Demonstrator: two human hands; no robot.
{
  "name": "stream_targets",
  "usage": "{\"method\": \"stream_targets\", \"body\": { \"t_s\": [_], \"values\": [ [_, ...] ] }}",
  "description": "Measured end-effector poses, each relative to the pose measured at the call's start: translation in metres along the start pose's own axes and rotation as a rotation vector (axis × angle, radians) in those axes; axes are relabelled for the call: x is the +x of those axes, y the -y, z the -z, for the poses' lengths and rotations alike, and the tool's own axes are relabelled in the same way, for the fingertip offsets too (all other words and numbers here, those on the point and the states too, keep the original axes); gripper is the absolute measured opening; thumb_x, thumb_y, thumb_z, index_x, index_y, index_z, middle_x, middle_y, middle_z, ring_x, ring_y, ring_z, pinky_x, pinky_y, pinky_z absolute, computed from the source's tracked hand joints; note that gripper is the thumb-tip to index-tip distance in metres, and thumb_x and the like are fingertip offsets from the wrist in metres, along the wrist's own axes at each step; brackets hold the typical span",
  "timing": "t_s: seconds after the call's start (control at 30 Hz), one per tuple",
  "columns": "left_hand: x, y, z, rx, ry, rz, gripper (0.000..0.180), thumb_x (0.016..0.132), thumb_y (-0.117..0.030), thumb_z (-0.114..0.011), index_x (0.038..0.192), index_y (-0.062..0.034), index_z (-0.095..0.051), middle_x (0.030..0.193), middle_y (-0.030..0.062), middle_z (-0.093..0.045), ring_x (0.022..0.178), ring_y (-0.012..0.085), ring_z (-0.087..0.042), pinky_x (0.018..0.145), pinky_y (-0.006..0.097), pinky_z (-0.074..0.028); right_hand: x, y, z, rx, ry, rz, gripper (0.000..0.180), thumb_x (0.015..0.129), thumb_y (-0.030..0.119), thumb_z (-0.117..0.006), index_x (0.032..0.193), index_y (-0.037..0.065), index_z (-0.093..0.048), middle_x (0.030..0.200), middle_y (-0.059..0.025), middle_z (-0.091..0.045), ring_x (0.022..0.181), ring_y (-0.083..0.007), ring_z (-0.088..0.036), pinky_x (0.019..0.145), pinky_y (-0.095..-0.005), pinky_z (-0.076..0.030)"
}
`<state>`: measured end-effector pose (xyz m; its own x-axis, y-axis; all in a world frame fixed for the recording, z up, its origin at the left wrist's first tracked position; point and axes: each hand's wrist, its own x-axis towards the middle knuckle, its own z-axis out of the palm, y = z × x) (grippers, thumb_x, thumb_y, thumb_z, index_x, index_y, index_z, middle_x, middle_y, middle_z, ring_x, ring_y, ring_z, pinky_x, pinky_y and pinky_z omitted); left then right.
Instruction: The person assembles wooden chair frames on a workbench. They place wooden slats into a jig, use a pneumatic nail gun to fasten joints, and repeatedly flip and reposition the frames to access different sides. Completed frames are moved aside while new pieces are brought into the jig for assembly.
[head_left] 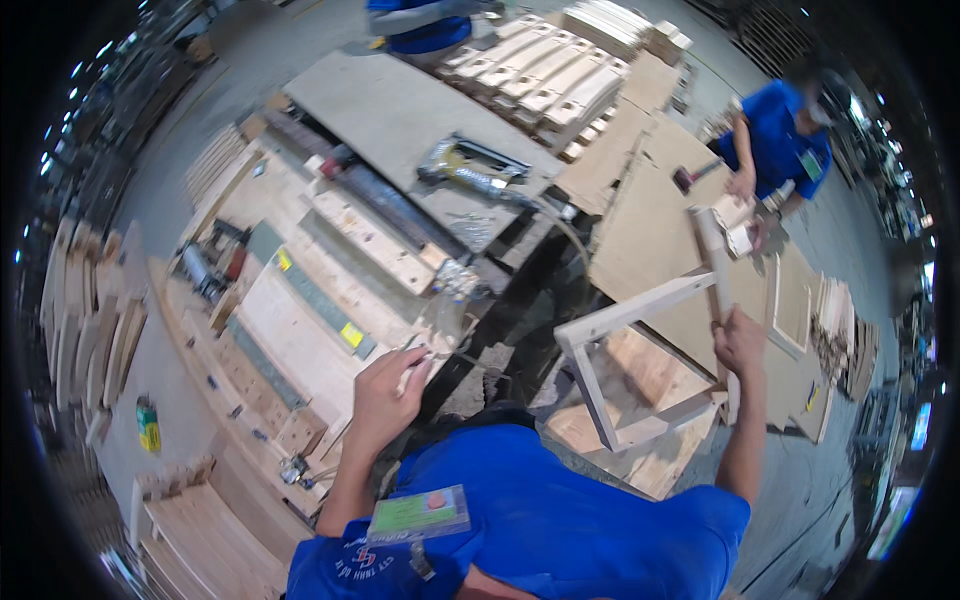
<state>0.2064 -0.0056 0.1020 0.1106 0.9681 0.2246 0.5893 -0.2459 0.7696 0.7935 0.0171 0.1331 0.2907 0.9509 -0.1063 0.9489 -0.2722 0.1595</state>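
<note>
My right hand point(740, 342) is closed around one side of a pale wooden frame point(640, 303), a squarish piece with one longer upright, held off to my right. The frame is tilted, and loose boards show through its opening. My left hand point(388, 396) is raised over the near edge of the workbench, its thumb and fingers drawn together. Whatever it pinches, if anything, is too small to name. Close beyond it lies a clear plastic bag of small metal parts point(457, 280). A wooden jig with green strips point(310, 300) spreads out left of that hand.
A nail gun point(475, 165) with a hose lies on the grey tabletop point(370, 100). Another power tool point(203, 272) rests on the left bench. Across the cardboard-covered table point(650, 235), a co-worker point(780, 140) handles wooden pieces near a mallet point(690, 178). Stacked slats point(545, 75) stand at the back.
</note>
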Motion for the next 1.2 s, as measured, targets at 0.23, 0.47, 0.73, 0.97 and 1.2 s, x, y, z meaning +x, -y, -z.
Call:
{"method": "stream_targets", "body": {
  "t_s": [0.23,0.47,0.73,0.97,1.2],
  "values": [
    [-0.017,-0.033,0.069,-0.202,-0.187,-0.244,0.018,0.092,-0.006,-0.081,0.108,0.0015,-0.078,0.097,0.0152,-0.08,0.084,0.0307,-0.077,0.077,0.037,-0.06,-0.014,0.16,0.152,0.372,-0.555,0.309,0.046,0.105,0.022,-0.061,0.14,-0.005,-0.048,0.108,-0.0334,-0.068,0.107,-0.0564,-0.063,0.092,-0.0595,-0.049],
    [-0.053,-0.01,0.097,0.248,-0.301,-0.366,0.05,0.087,-0.024,-0.085,0.128,-0.001,-0.069,0.126,0.013,-0.072,0.121,0.0336,-0.068,0.104,0.047,-0.053,0.024,0.407,0.19,0.502,-0.357,0.625,0.045,0.104,0.028,-0.061,0.134,-0.003,-0.048,0.11,-0.0372,-0.071,0.104,-0.0575,-0.068,0.091,-0.0611,-0.052],
    [-0.065,0.14,0.082,0.563,-0.168,0.186,0.02,0.09,-0.014,-0.069,0.108,-0.0055,-0.065,0.103,0.0118,-0.07,0.101,0.0322,-0.069,0.088,0.047,-0.053,0.051,0.655,0.078,0.408,-0.011,0.794,0.062,0.096,0.041,-0.061,0.137,-0.002,-0.042,0.115,-0.0388,-0.072,0.11,-0.0555,-0.07,0.101,-0.0603,-0.053],
    [-0.079,0.193,0.081,0.634,-0.191,0.406,0.022,0.093,-0.024,-0.076,0.101,-0.0069,-0.065,0.095,0.012,-0.069,0.095,0.0345,-0.069,0.081,0.05,-0.054,0.04,0.747,0.004,0.357,0.192,0.903,0.06,0.097,0.041,-0.059,0.137,-0.001,-0.043,0.119,-0.038,-0.071,0.112,-0.054,-0.07,0.101,-0.0598,-0.054],
    [-0.09,0.2,0.071,0.637,-0.187,0.5,0.021,0.093,-0.023,-0.076,0.099,-0.0065,-0.064,0.093,0.0123,-0.068,0.091,0.0334,-0.07,0.08,0.049,-0.054,0.029,0.764,-0.029,0.357,0.26,0.934,0.054,0.098,0.036,-0.063,0.133,-0.002,-0.048,0.12,-0.0336,-0.073,0.113,-0.0498,-0.072,0.1,-0.0567,-0.056]
  ]
}}
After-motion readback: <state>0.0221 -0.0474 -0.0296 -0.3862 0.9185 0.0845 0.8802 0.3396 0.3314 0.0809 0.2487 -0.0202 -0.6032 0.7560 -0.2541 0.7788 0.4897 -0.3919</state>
